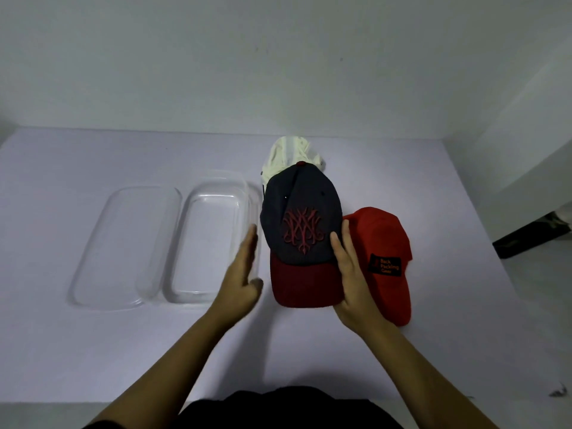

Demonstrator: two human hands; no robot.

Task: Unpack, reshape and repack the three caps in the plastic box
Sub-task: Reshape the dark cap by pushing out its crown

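seen from above, a pale worktop carries three caps and a clear plastic box, which sits empty with its clear lid lying flat just to its left. a navy cap with a dark red brim sits in the middle, just right of the box, its brim pointing toward the person and a red embroidered emblem on its front. behind it, partly hidden, lies a cream cap. just to its right lies a red cap with a small black patch reading "back packing gear". the right hand rests flat along the navy cap's right side, fingers together and extended, touching crown and brim, lying between it and the red cap. the left hand is open with fingers straight and together, held edge-on just beside the cap's left side, over the box's right rim; it is blurred, and whether it touches the cap cannot be told.
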